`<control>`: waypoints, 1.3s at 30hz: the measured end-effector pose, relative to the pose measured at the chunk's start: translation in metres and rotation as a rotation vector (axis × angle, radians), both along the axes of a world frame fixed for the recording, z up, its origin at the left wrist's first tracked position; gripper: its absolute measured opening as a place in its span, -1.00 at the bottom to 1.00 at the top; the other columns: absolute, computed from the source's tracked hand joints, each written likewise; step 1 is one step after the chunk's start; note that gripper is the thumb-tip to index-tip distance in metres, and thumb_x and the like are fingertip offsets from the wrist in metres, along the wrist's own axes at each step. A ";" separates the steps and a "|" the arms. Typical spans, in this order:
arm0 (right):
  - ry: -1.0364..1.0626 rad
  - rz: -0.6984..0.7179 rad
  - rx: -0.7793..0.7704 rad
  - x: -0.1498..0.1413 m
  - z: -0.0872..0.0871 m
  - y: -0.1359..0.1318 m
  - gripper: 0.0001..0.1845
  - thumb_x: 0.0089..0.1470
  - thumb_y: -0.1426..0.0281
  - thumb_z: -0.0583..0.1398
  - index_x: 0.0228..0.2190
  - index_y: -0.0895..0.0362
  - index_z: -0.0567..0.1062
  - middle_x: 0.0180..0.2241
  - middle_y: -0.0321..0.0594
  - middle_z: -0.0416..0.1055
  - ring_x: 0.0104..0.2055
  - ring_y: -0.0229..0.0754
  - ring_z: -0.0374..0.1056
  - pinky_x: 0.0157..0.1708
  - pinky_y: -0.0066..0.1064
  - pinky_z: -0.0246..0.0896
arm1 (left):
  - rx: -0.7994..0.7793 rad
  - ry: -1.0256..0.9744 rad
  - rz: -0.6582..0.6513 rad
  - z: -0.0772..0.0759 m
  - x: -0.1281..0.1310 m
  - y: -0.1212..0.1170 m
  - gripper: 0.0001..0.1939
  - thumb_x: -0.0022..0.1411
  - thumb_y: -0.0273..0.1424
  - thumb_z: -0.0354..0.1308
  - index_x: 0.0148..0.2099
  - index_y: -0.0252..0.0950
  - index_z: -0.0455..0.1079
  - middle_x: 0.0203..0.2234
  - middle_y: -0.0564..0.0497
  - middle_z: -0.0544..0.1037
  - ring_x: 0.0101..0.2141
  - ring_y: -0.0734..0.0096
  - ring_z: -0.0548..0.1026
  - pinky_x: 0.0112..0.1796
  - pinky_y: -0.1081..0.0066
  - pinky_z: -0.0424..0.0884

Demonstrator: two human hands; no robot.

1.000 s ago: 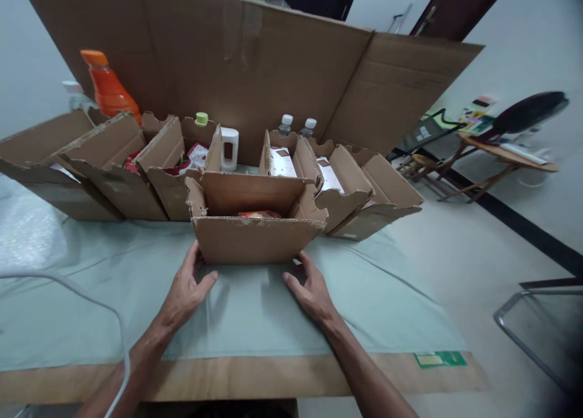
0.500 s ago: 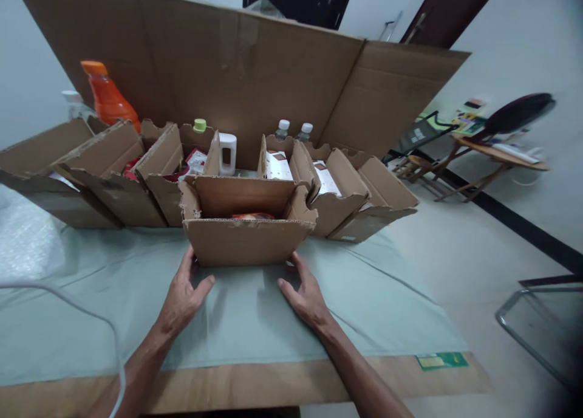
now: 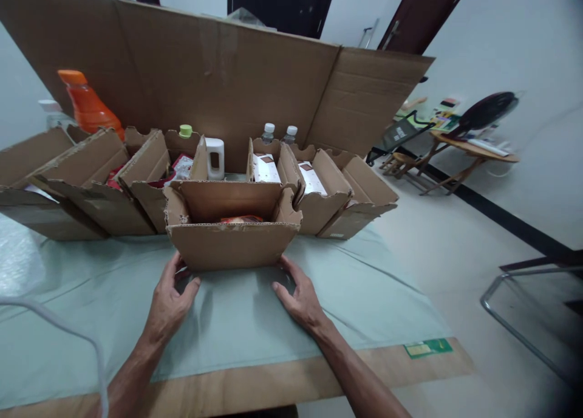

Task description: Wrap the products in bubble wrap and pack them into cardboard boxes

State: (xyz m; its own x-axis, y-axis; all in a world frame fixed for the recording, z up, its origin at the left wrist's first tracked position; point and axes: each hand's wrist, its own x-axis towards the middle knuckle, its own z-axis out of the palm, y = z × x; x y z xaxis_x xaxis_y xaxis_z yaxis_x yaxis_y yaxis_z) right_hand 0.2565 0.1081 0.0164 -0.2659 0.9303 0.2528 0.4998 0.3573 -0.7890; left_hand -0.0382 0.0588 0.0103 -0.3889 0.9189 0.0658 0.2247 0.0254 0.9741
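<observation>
An open cardboard box (image 3: pixel 232 243) stands on the pale green cloth (image 3: pixel 228 321) in front of me, with something red and orange (image 3: pixel 240 219) inside. My left hand (image 3: pixel 169 299) rests at the box's lower left corner, fingers spread and touching the base. My right hand (image 3: pixel 298 293) lies at the lower right corner, fingers stretched against the box's bottom edge. Neither hand wraps round anything.
Behind stands a row of open cardboard boxes (image 3: pixel 91 181) holding packets, a white jug (image 3: pixel 215 158), an orange bottle (image 3: pixel 86 105) and two clear bottles (image 3: pixel 268 132). A big cardboard sheet (image 3: pixel 218 78) backs them. A white cable (image 3: pixel 68 333) crosses left. A folding table (image 3: pixel 473 150) stands right.
The view has swung a little, shifting everything left and down. Both hands stay at the box's lower corners, and the box seems to have come slightly nearer.
</observation>
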 end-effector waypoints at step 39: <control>-0.433 -0.037 0.597 0.025 0.176 0.095 -0.68 0.14 0.52 0.16 -0.13 0.05 0.61 0.09 -0.19 0.54 0.19 0.06 0.39 0.22 0.11 0.22 | 0.041 0.021 0.078 0.001 0.002 -0.001 -0.31 0.25 -0.27 0.20 0.39 -0.02 0.14 0.19 -0.13 0.42 0.10 0.09 0.49 0.14 0.00 0.42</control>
State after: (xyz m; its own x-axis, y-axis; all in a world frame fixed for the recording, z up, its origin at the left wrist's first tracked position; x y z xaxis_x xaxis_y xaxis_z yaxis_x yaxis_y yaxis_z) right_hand 0.2819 0.2033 0.1925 -0.4282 0.6772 0.5984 0.7423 0.6412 -0.1944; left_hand -0.0359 0.0579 0.0115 -0.4570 0.8825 0.1114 0.2444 0.0042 0.9697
